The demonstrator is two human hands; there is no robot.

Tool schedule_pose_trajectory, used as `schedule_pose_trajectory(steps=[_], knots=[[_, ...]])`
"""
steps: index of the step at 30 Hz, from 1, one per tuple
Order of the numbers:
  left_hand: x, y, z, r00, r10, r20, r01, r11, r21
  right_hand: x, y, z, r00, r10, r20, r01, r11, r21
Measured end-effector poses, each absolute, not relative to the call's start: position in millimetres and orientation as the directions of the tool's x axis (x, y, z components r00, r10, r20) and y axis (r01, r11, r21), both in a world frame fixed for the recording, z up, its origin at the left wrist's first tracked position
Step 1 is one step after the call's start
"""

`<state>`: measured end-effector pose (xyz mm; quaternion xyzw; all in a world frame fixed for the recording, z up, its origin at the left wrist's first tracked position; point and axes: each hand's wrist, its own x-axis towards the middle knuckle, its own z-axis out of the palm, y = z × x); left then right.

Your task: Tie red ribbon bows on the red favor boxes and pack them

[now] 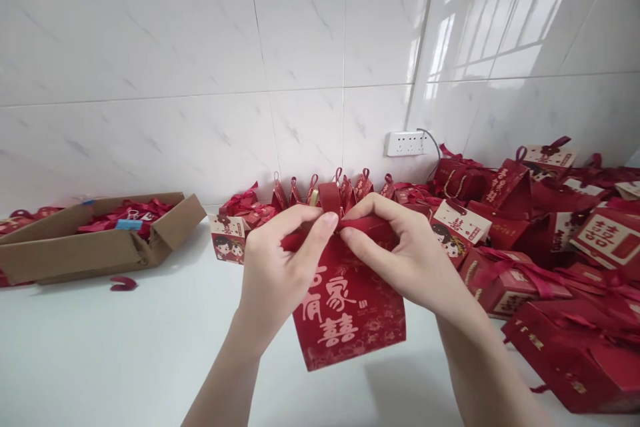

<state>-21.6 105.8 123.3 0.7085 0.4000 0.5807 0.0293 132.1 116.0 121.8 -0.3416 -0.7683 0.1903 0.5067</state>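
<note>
The left hand (287, 257) and the right hand (400, 250) both pinch the top of the red box (350, 307), which hangs between and below them, its strap (330, 200) looping up between their fingertips.

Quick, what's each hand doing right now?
Left hand: closed, pinching the top of the red printed paper gift box.
Right hand: closed, pinching the same top edge beside it.

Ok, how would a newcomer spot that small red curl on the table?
Find the open cardboard box at the left of the white table. Just in front lies the dark red curl. Unlike the red pieces in the box, it lies alone.
</note>
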Motion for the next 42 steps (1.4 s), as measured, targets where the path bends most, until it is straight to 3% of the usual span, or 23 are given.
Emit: schedule_pose_trajectory(steps=[6, 17, 25, 34, 42], knots=[[-21.2, 105.3, 120.9, 0.030, 0.484, 0.875, 0.554, -0.736, 0.388, 129.2, 112.4, 123.3, -0.230, 0.669, 0.707, 0.357, 0.734, -0.578], [-20.9, 99.2, 123.9, 0.023, 0.534, 0.845, 0.553, -0.711, 0.434, 131.6, 105.4, 124.2, -0.260, 0.618, 0.742, 0.362, 0.774, -0.519], [-20.6, 97.1, 122.9, 0.047, 0.505, 0.862, 0.541, -0.738, 0.403, 130.2, 100.4, 123.3, -0.236, 0.593, 0.770, 0.386, 0.784, -0.486], [-29.6, 92.2, 130.5, 0.219, 0.665, 0.714, 0.331, -0.739, 0.586, 127.0, 97.0, 124.6, -0.204, 0.659, 0.724, 0.334, 0.742, -0.581], [-21.8, 92.2, 126.6, 0.079, 0.700, 0.710, 0.312, -0.694, 0.649, 127.8, 97.0, 125.5, -0.202, 0.675, 0.709, 0.345, 0.727, -0.594]])
